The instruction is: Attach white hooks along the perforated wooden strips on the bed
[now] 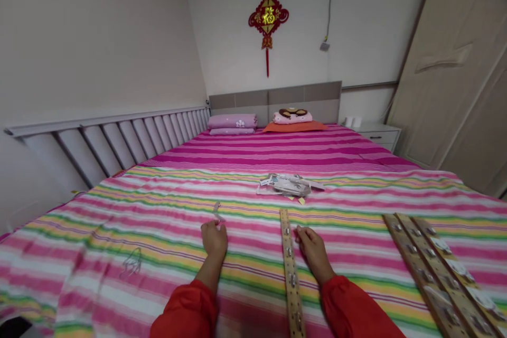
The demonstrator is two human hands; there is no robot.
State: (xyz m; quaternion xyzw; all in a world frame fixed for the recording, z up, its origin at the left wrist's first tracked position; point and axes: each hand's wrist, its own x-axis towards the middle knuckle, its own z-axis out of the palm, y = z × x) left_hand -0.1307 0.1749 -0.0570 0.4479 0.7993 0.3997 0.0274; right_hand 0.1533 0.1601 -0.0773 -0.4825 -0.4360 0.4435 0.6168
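Note:
My left hand (214,238) rests on the striped bedsheet (166,206), fingers curled round a small metal clip near a clear plastic piece (216,207). My right hand (311,247) lies beside a long wooden strip (290,269) fitted with metal hooks, fingertips pinched at its upper end. Both arms wear red sleeves. What the right fingers hold is too small to make out.
Two more wooden hook strips (431,269) lie on the bed at the right. A pile of clear plastic bags (289,185) sits ahead. Pillows (233,121) lie at the headboard, a nightstand (378,134) and door at the right, a padded rail at the left.

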